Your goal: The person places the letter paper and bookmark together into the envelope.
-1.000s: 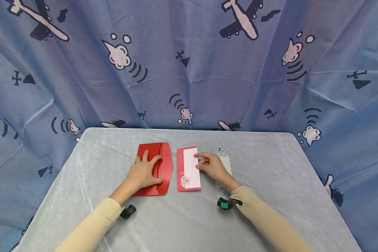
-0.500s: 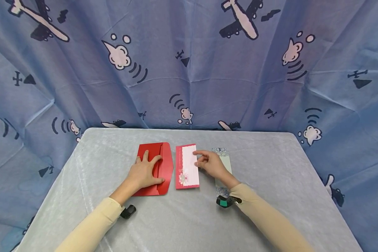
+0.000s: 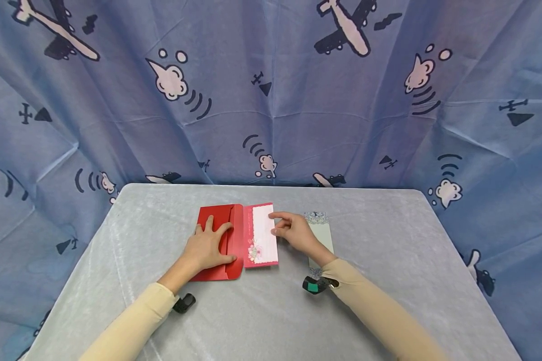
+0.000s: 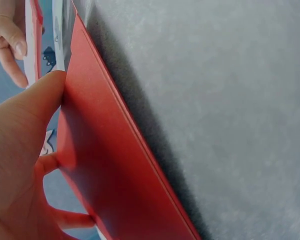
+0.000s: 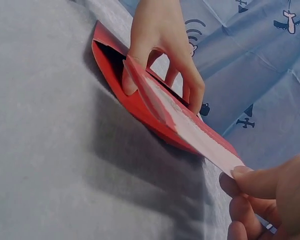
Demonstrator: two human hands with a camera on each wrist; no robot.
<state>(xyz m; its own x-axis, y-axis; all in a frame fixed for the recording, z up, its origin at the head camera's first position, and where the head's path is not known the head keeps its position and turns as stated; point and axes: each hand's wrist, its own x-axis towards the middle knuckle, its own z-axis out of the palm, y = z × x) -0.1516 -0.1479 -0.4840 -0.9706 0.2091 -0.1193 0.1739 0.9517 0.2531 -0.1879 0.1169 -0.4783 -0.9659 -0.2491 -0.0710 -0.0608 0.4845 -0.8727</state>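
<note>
A red envelope (image 3: 217, 240) lies on the table with its flap unfolded to the right. My left hand (image 3: 208, 246) rests on it with fingers spread, thumb on the flap side and fingertips pressing the paper. In the right wrist view, the envelope's mouth (image 5: 110, 52) gapes as a dark slit beside the left thumb. My right hand (image 3: 295, 231) pinches the right edge of a pink and white floral card (image 3: 263, 235) between thumb and index finger. The card is tilted above the table, its left edge overlapping the flap in the head view.
A pale green card with blue patterned ends (image 3: 320, 231) lies right of centre, partly under the right forearm. The grey cloth-covered table (image 3: 370, 220) backs onto a blue curtain (image 3: 298, 125) printed with planes.
My right hand has carried the pink card left and slightly away from me, from beside the envelope to over its flap. The left hand and envelope have stayed put.
</note>
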